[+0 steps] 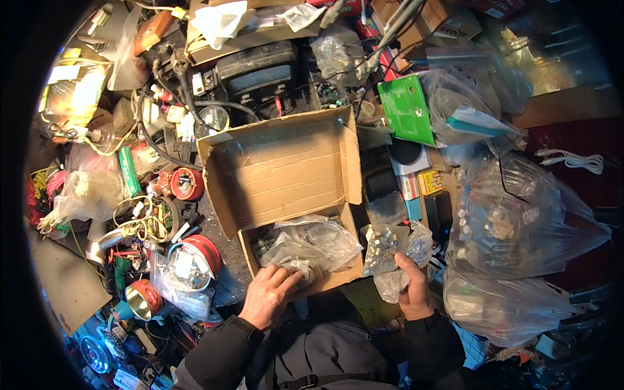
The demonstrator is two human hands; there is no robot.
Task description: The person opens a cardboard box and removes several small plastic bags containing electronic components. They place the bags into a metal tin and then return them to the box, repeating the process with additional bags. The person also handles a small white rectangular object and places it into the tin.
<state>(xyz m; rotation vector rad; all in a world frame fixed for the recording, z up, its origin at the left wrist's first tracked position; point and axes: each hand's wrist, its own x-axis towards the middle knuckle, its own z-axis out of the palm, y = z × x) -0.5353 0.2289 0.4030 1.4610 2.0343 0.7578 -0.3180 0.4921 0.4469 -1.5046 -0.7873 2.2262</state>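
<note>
An open cardboard box (279, 172) lies in front of me, its lid folded back and away. A crumpled clear plastic bag (318, 244) fills much of its bottom, over small dark parts that I cannot make out. At the box's front left corner, my left hand (270, 296) has its fingers bent into the near edge of that bag, the fingertips partly hidden. My right hand (415, 289), just right of the box, pinches a small clear plastic bag (390, 247) between thumb and fingers. Small shiny metal parts show through this bag.
Left of the box stand a red-rimmed round tin (195, 263), a red spool (186, 184) and tangled wires (146, 224). A black device (257, 68) sits behind the lid. At right lie a green card package (406, 109) and a large clear bag of parts (510, 221).
</note>
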